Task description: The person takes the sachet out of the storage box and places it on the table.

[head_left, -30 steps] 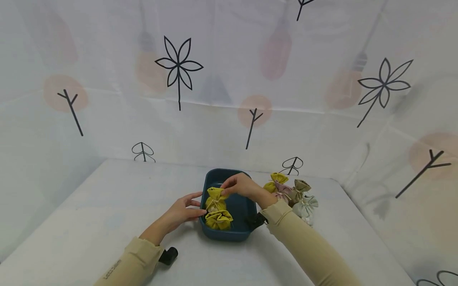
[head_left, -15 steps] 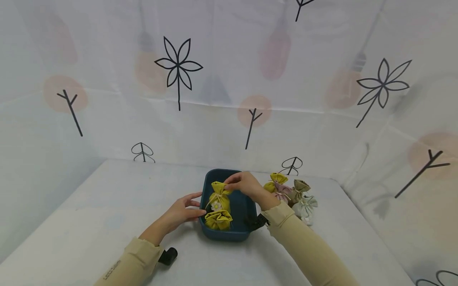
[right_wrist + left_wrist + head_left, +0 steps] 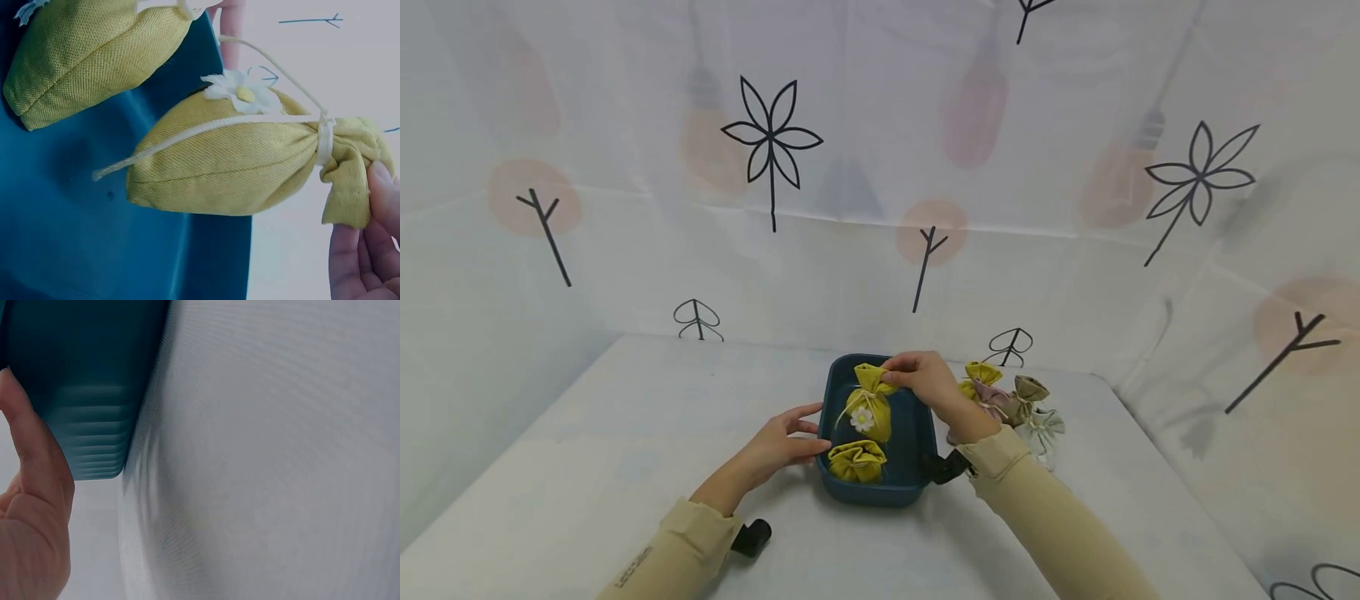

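Pinches, with the right hand, the gathered neck of a yellow pouch. Grip clamped on that ruffled top alone, fingertips closed on the fabric just past the cord tie. Held by the neck, most likely, because the tie makes a firm handle there and lets the filled body hang free below.

Hangs the pouch over the 12 o'clock half of the teal tray, bottom end down toward the floor of it; cannot tell whether touching or just clear. Shows a white daisy on the side facing the head camera, with loose cord ends trailing down the body.

Steadies the tray from 9 o'clock with the left hand. Grip apart there: fingers fairly straight, thumb laid flat against the outer wall, nothing curled round the rim. Braced so, probably, to keep the light tray from sliding on the smooth desk.

Keeps a second yellow pouch lying on its side at the 6 o'clock end of the tray, ruffle toward the front wall; leaves the far half free for the hanging one.

Out at 3 o'clock of the tray, partly behind the right wrist: a huddle of spare pouches on the desk, yellow, pink, tan and pale grey, touching one another, within easy reach of the right arm.
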A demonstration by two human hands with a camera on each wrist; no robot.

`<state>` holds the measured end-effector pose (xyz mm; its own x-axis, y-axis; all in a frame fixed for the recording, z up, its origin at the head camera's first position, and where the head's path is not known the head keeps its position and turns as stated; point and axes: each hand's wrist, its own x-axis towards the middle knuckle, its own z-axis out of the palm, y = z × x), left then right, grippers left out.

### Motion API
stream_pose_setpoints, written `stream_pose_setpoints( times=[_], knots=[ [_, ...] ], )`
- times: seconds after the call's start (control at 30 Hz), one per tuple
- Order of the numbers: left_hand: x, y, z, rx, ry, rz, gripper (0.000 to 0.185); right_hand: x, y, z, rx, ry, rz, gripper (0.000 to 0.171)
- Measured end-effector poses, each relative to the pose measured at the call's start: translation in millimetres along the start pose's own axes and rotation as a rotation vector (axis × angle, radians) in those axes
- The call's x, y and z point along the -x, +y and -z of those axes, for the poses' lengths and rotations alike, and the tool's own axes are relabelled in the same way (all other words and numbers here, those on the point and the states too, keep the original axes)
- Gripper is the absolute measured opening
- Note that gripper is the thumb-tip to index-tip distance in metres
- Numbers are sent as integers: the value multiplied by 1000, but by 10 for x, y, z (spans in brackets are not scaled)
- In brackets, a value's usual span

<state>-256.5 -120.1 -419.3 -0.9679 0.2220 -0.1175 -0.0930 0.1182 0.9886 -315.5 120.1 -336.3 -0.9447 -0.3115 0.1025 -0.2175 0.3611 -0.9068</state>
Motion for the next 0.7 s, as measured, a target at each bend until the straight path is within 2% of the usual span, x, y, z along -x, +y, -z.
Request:
stream_pose_setpoints(
  times=[0.47, 0.7],
  knots=[
    [11, 17, 5, -5, 0, 1, 74, 139, -137, 98, -93, 111, -32, 14],
    [18, 24, -1, -12, 15, 6, 74, 246, -225, 185, -92, 154, 11, 17]
  ],
)
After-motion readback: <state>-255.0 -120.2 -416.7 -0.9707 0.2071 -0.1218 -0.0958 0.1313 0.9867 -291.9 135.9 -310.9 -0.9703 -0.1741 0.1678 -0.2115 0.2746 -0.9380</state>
